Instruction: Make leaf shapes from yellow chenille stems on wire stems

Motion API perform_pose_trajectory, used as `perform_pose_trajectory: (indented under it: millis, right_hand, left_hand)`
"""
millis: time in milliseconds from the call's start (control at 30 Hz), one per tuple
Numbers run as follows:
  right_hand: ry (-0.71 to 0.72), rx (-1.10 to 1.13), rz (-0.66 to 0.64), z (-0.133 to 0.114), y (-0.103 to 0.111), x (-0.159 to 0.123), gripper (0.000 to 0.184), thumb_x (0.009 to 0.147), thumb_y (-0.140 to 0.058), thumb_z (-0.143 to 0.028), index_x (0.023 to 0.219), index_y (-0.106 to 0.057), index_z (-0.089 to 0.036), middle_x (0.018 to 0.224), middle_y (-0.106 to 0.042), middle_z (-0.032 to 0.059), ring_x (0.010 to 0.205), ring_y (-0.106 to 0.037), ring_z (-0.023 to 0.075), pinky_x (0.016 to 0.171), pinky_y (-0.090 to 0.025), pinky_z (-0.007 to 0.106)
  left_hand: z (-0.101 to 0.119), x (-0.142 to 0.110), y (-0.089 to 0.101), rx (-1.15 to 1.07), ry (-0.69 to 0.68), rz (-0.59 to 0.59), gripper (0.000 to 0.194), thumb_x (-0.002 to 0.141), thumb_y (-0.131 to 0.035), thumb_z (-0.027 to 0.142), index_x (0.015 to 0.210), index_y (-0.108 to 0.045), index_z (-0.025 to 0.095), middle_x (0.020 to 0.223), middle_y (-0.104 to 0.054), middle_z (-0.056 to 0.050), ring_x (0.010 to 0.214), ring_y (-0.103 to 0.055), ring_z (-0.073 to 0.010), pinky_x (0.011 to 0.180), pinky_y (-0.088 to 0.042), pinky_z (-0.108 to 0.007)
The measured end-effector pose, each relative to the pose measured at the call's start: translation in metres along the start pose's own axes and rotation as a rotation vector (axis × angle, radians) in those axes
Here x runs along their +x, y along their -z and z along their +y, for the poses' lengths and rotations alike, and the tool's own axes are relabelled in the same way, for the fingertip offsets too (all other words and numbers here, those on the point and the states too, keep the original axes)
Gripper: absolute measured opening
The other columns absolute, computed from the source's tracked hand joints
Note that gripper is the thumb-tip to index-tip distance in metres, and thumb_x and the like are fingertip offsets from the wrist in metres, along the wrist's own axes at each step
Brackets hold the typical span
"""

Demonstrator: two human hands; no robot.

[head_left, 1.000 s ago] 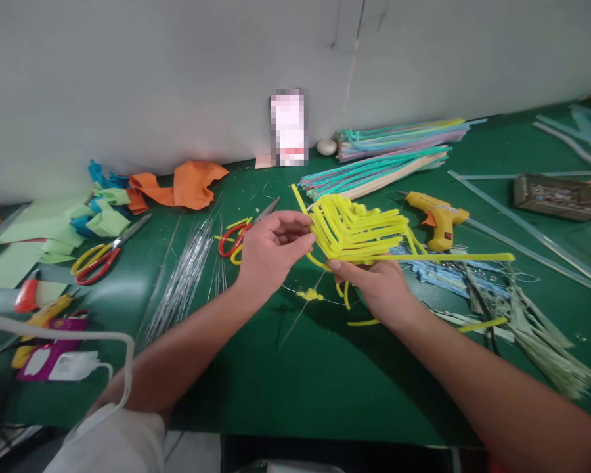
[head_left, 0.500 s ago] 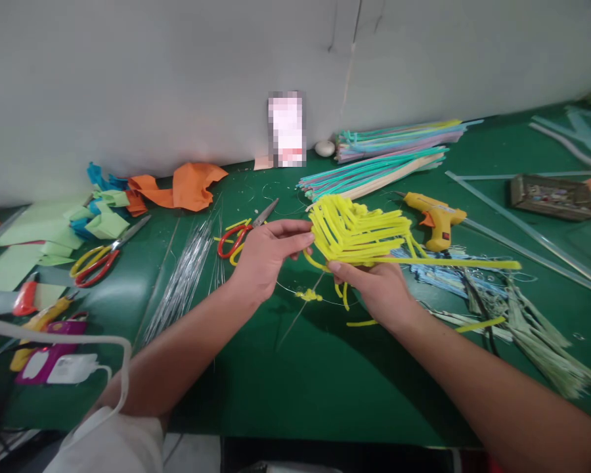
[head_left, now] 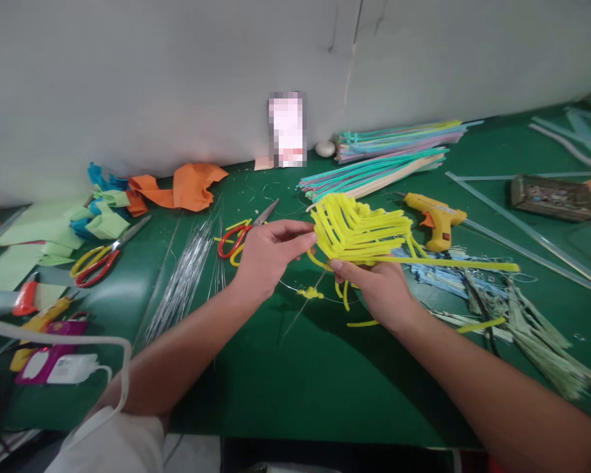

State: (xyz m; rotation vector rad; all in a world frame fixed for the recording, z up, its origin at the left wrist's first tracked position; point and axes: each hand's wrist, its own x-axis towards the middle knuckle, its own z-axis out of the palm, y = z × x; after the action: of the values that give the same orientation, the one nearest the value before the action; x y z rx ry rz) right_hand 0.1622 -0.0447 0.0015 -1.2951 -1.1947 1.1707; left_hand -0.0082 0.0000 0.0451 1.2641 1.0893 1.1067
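Note:
Raised over the green table is a yellow pipe-cleaner piece (head_left: 357, 230), its strands bent into nested V-shaped rows. My left hand (head_left: 276, 253) pinches its left edge between thumb and fingers. From below, my right hand (head_left: 374, 282) grips the lower edge, thumb on the near side and most fingers hidden beneath. One long yellow strand (head_left: 473, 264) sticks out to the right past my right hand. Beneath the piece, a wire ring with a small yellow twisted bit (head_left: 310, 293) shows between my hands. Red-handled scissors (head_left: 249, 230) lie just behind my left hand.
On the right are a yellow glue gun (head_left: 438, 220), glue sticks, a small box (head_left: 554, 197) and tassels (head_left: 536, 335). Pipe-cleaner bundles (head_left: 379, 167) lie at the back by a phone (head_left: 287, 129). Left are thin wires (head_left: 182, 276), more scissors (head_left: 109, 253) and crepe paper (head_left: 197, 186).
Almost nothing differs. My left hand and the left edge of the yellow piece have shifted very slightly to the right; both hands keep their hold.

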Motion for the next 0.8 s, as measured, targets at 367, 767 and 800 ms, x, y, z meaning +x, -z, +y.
perform_pose_trajectory:
  millis: [367, 767, 800]
  right_hand:
    - [-0.016, -0.004, -0.007, 0.002, 0.002, 0.001, 0.035, 0.070, -0.076, -0.051, 0.053, -0.065, -0.023, 0.083, -0.075, 0.0061, 0.087, -0.068, 0.0265, 0.078, -0.053, 0.040]
    - [-0.010, 0.063, -0.011, -0.008, -0.002, 0.000, 0.036, 0.069, -0.075, -0.050, 0.052, -0.061, -0.021, 0.076, -0.071, 0.0054, 0.072, -0.064, 0.0213, 0.069, -0.051, 0.036]
    - [0.011, 0.084, 0.002, -0.006, -0.001, 0.000, 0.037, 0.071, -0.073, -0.051, 0.053, -0.061, -0.021, 0.073, -0.069, 0.0047, 0.070, -0.063, 0.0201, 0.068, -0.050, 0.035]
  left_hand:
    - [-0.002, 0.001, -0.001, 0.017, -0.048, 0.038, 0.013, 0.060, -0.083, 0.024, 0.066, -0.073, 0.020, 0.079, -0.074, -0.002, 0.074, -0.069, -0.0146, 0.074, -0.058, -0.029]
    - [-0.002, 0.002, 0.000, -0.065, -0.028, -0.042, 0.015, 0.067, -0.079, 0.027, 0.068, -0.067, 0.018, 0.065, -0.069, 0.000, 0.060, -0.066, -0.0119, 0.064, -0.057, -0.026]
    - [-0.003, 0.003, 0.000, -0.071, -0.015, -0.033, 0.017, 0.067, -0.079, 0.029, 0.070, -0.067, 0.018, 0.067, -0.070, 0.000, 0.061, -0.067, -0.0122, 0.063, -0.057, -0.026]
